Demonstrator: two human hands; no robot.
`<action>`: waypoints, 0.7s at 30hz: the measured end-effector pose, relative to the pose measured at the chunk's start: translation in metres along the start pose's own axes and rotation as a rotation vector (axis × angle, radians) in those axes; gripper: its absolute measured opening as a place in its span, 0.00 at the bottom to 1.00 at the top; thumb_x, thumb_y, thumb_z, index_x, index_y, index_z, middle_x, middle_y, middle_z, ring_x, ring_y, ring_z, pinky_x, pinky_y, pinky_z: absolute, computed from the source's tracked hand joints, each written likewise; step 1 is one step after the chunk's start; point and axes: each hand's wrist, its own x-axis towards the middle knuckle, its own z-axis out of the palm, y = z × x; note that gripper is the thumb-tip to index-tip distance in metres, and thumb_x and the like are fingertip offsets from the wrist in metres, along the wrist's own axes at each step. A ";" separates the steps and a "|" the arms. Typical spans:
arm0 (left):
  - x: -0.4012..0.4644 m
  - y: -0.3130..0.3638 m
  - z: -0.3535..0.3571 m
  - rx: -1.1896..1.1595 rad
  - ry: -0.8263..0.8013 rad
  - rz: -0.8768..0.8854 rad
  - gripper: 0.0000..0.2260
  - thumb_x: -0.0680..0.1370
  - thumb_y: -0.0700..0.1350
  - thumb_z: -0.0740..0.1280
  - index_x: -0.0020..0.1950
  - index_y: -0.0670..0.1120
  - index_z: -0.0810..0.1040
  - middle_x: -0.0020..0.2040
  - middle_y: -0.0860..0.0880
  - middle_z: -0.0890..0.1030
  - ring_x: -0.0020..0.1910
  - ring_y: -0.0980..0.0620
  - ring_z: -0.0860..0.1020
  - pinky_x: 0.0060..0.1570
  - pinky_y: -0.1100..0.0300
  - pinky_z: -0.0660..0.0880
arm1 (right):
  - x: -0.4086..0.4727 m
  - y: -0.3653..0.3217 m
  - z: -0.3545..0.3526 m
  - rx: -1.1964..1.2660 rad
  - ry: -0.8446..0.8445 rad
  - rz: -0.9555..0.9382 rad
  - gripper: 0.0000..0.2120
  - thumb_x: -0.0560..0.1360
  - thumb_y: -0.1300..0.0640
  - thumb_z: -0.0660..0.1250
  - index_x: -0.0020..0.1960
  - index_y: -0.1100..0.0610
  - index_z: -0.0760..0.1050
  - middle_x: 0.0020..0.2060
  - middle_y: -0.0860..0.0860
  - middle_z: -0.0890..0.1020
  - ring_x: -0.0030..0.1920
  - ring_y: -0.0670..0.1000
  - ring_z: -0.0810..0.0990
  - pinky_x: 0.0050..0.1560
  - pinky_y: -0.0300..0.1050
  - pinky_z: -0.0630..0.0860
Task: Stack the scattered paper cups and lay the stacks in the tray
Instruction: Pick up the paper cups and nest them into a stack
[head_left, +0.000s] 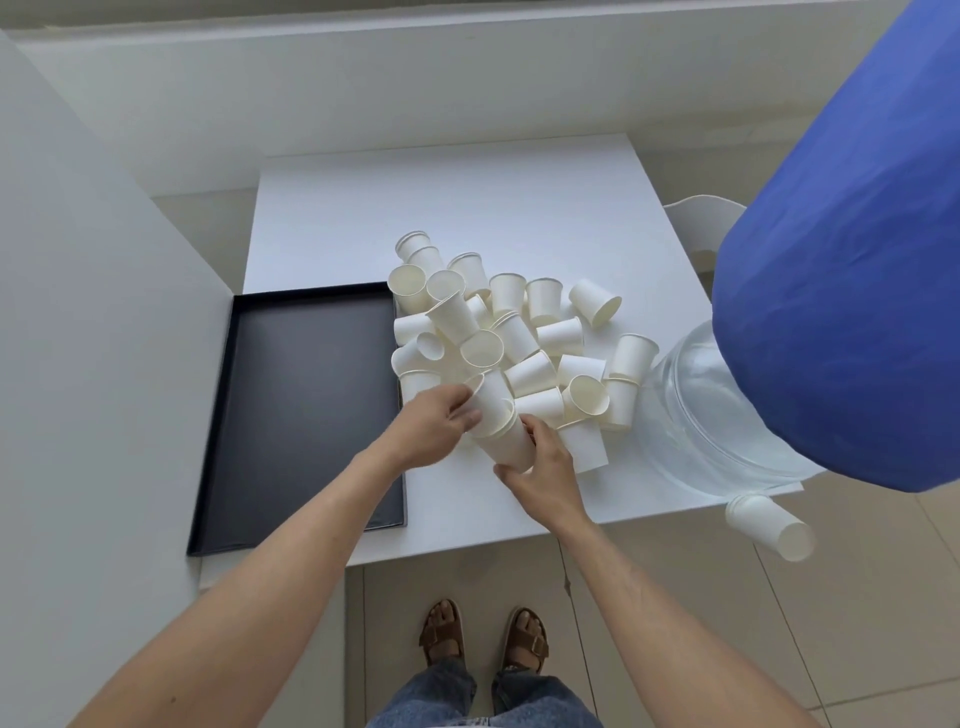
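A white table (519, 208) was seen from above, and a black tray (311, 415) was laid along its left edge, reaching down past the near-left corner. Nothing was seen lying in the tray. A heap of white paper cups (519, 332) was scattered over the middle of the table, just beside the tray's right rim, with cups lying on their sides, tilted and upright, many touching one another.

At the near side of the heap, a short stack of cups (511, 441) was held tilted above the table. The right hand (545, 478) was curled round the lower end of this stack, thumb on the near side and fingers round the far side. A single cup (488, 402) was gripped by the left hand (431, 426), fingers wrapped round its wall, and it was set partly into the top of the stack, so the two hands were kept close together.

A clear glass bowl (717, 415) was placed at the table's near-right corner, touching the rightmost cups. A large blue cloth-covered shape (841, 286) was seen over the right edge. One cup (769, 525) was seen off the table, below the near-right corner, above the tiled floor (727, 623). Sandalled feet (483, 634) and jeans were seen beneath the near edge.
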 end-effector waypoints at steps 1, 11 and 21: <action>-0.001 0.002 0.004 0.020 -0.029 0.008 0.10 0.81 0.45 0.64 0.46 0.38 0.74 0.45 0.38 0.77 0.41 0.45 0.72 0.44 0.49 0.71 | -0.001 -0.001 0.001 0.011 -0.002 -0.007 0.29 0.67 0.59 0.75 0.67 0.52 0.70 0.56 0.46 0.75 0.54 0.45 0.72 0.50 0.31 0.68; -0.004 0.005 0.044 -0.161 0.140 0.222 0.10 0.82 0.49 0.63 0.51 0.43 0.79 0.48 0.50 0.77 0.51 0.51 0.74 0.52 0.56 0.69 | -0.016 0.005 -0.002 0.078 0.070 0.022 0.28 0.67 0.59 0.75 0.65 0.51 0.71 0.56 0.45 0.78 0.54 0.48 0.76 0.51 0.41 0.74; 0.036 -0.050 0.054 0.371 0.118 -0.068 0.36 0.74 0.53 0.71 0.77 0.48 0.58 0.79 0.46 0.56 0.76 0.44 0.56 0.69 0.47 0.61 | -0.044 0.034 -0.012 0.146 0.125 0.191 0.32 0.67 0.59 0.77 0.67 0.51 0.70 0.58 0.45 0.77 0.57 0.48 0.75 0.55 0.41 0.73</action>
